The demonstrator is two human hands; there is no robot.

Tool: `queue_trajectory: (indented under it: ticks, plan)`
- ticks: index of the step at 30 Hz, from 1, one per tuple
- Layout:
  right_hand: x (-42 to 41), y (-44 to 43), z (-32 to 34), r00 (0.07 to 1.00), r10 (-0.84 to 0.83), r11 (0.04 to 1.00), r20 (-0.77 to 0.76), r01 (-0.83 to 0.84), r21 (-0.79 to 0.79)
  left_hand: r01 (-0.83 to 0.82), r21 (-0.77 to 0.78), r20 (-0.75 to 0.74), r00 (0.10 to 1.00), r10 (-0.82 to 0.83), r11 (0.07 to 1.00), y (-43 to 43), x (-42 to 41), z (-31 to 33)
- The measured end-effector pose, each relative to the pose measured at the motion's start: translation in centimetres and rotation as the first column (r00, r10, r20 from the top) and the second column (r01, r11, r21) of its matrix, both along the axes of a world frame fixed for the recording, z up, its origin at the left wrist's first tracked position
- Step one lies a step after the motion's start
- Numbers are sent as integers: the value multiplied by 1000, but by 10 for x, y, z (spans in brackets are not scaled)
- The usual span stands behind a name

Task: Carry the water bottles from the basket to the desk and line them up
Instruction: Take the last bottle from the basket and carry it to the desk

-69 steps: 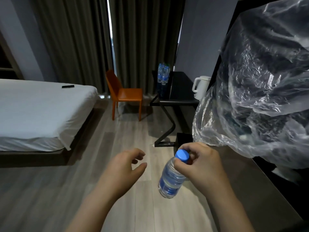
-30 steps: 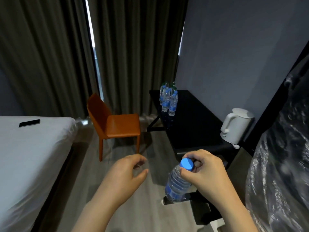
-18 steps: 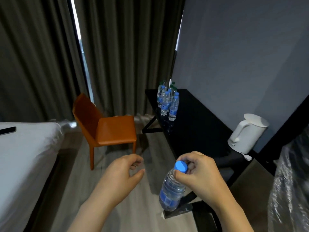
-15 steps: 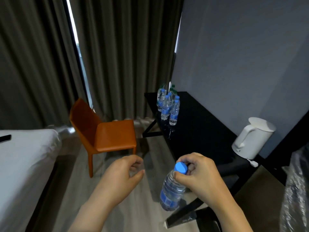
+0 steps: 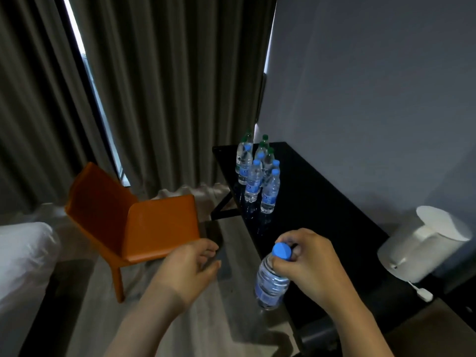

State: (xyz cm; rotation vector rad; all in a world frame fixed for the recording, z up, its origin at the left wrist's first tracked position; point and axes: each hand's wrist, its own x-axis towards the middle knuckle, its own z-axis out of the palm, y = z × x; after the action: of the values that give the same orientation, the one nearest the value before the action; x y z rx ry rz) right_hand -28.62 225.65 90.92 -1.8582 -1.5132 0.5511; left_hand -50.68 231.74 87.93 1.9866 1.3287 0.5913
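Observation:
My right hand [image 5: 307,264] grips a clear water bottle [image 5: 271,282] with a blue cap by its neck, and the bottle hangs upright over the near edge of the black desk [image 5: 316,202]. My left hand [image 5: 189,266] hovers to the bottle's left with loosely curled fingers and holds nothing. Several water bottles [image 5: 257,173] with blue and green caps stand in a cluster at the desk's far left end. The basket is out of view.
A white electric kettle [image 5: 425,243] sits on the desk's near right end, its cord trailing off. An orange chair [image 5: 134,222] stands on the wooden floor left of the desk. A white bed corner [image 5: 23,251] lies at far left. Dark curtains hang behind.
The view has moved closer to the desk; the clear plastic sheet at the right has dropped out of sight. My right hand still carries the bottle, and my left hand stays empty.

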Motion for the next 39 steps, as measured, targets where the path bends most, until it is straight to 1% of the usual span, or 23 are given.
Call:
queue_trajectory:
  ticks: [5,10,12,15,20,23,26,30,34,39]
  plan:
    - [-4,70,-15,998,-65,998,24,65,-23,93,4,11,996,-93,996,88,-2,-11]
    - [-13,136,-23,987,-148,987,59,151,-59,157,46,12,987,-157,987,177,-9,-16]
    - [-17,157,-25,981,-181,980,73,187,-75,204,35,6,979,-205,978,206,-9,-17]
    - [-20,183,-32,969,-239,967,56,243,-76,276,15,-25,961,-275,961,245,-7,-25]
    - [-18,217,-47,955,-294,945,40,296,-136,324,-85,-25,945,-327,942,291,-5,-42]
    - [-14,238,-54,948,-312,935,58,317,-161,314,-112,-51,946,-321,943,317,-1,-51]
    - [-4,258,-62,944,-321,926,81,330,-181,285,-108,-48,955,-291,952,341,11,-58]
    - [20,289,-75,935,-346,916,82,355,-188,307,-121,-42,949,-314,944,375,31,-68]
    - [49,322,-93,927,-372,902,49,373,-217,328,-89,-102,936,-336,941,416,56,-78]
    - [86,350,-115,915,-401,872,38,394,-290,386,-100,-176,900,-399,917,460,94,-87]
